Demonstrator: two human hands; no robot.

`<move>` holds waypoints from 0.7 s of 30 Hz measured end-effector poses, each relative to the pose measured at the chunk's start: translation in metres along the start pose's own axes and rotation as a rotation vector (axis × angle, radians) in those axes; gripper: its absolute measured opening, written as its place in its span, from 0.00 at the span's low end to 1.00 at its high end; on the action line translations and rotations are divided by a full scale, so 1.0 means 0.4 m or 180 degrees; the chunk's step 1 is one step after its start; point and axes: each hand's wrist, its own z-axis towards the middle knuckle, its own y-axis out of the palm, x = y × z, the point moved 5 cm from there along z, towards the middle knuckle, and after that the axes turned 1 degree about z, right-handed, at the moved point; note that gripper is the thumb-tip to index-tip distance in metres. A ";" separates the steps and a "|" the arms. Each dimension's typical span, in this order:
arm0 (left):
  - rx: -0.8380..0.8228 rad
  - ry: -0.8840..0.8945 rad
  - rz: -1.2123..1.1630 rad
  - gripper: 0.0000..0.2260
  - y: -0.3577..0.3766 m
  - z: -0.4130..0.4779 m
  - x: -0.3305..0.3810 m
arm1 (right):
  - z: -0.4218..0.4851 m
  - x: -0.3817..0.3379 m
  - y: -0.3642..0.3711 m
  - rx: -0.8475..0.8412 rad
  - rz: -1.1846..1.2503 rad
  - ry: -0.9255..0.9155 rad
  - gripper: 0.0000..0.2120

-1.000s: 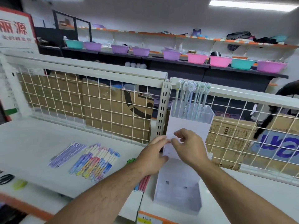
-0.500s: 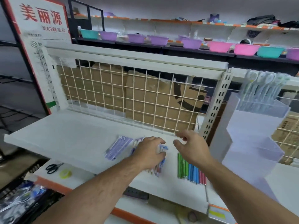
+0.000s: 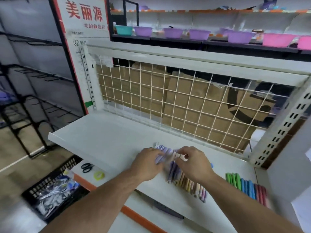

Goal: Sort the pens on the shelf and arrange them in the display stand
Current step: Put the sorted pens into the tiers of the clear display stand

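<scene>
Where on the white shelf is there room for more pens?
The bare patch is the shelf's left end, between its edge, the wire grid and the left hand. A bare strip runs along the grid behind the right hand. Crowded: the mixed pens under the hands and the green, blue and pink pens on the right.

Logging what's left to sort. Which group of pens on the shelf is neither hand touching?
The green, blue and pink row at the right end; the left hand and right hand are both on the purple pens further left.
</scene>
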 end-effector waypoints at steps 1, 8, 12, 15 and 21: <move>0.0038 -0.0108 0.0016 0.17 -0.009 0.009 -0.021 | 0.017 -0.003 0.012 -0.0032 0.0023 -0.0019 0.13; 0.0000 -0.0791 0.0040 0.15 -0.013 0.061 -0.104 | 0.077 -0.003 0.060 -0.0176 0.0110 -0.0048 0.11; -0.0256 -0.0896 0.0386 0.15 -0.001 0.100 -0.120 | 0.102 -0.006 0.068 -0.0148 0.0201 0.0056 0.12; -0.0508 -0.0888 0.0709 0.12 -0.002 0.136 -0.125 | 0.114 -0.012 0.075 -0.0057 0.0236 0.0200 0.12; -0.0622 -0.0615 0.1109 0.12 0.007 0.178 -0.123 | 0.118 -0.034 0.091 0.0137 0.0228 0.0447 0.10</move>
